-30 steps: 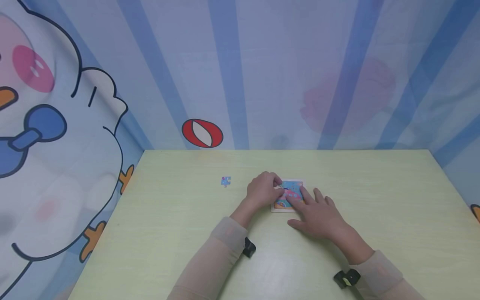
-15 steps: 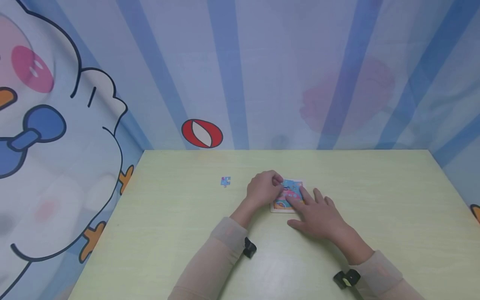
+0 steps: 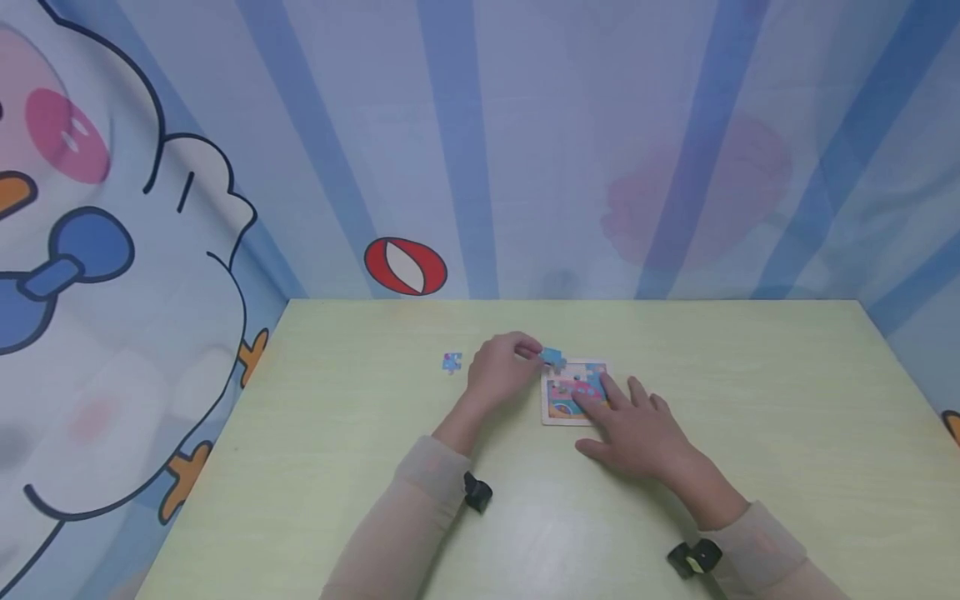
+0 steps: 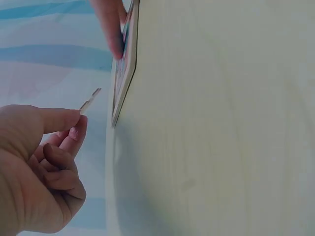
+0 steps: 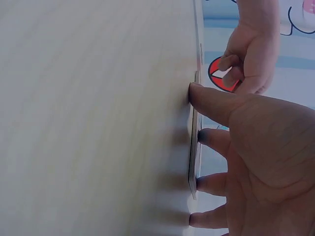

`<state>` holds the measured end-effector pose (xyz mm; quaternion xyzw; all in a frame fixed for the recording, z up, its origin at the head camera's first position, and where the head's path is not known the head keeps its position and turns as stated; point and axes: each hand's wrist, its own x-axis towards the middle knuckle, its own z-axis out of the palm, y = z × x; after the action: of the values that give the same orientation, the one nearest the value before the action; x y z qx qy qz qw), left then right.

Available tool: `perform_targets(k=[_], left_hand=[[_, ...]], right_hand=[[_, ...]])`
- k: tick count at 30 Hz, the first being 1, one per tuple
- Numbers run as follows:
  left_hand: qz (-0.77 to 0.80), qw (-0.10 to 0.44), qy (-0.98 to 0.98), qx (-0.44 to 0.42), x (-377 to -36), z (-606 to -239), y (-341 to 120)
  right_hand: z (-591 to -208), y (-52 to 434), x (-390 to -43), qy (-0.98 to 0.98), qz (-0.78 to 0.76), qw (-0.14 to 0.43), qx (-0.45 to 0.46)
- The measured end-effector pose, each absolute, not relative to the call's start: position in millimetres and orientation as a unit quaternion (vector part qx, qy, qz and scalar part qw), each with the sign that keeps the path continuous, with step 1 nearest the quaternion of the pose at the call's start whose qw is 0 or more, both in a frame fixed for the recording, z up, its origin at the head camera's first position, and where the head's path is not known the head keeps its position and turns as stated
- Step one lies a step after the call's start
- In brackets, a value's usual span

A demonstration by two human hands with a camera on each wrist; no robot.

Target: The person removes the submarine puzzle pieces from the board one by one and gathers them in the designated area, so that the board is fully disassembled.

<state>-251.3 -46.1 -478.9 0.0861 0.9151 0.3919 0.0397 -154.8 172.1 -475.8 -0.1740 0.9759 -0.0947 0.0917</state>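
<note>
Puzzle piece lifted clear of the board, centre of the frame.

The left hand point(image 3: 498, 371) pinches a blue puzzle piece point(image 3: 553, 357) just above the upper left corner of the puzzle board point(image 3: 573, 392) (a second loose piece point(image 3: 451, 362) lies further left on the table point(image 3: 750, 400)). The right hand point(image 3: 637, 425) lies flat with straight fingers pressing the board down; that firm pressure is probably what stops the board lifting or sliding. A second ago the left hand was on the board with no piece raised.
</note>
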Motion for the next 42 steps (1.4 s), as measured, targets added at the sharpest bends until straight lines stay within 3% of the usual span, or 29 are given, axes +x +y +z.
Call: perform_targets(k=[18,42], left_hand=[[0.396,0.026,0.918,0.003,-263.2,-483.0,-121.9],[0.345,0.043,0.937,-0.007,-265.9,-489.1,-124.2]], right_hand=[[-478.1,173.5,-154.8,0.975,-0.098,0.087,-0.179],[-480.8,174.6,-155.1,0.975,-0.094,0.084,-0.184]])
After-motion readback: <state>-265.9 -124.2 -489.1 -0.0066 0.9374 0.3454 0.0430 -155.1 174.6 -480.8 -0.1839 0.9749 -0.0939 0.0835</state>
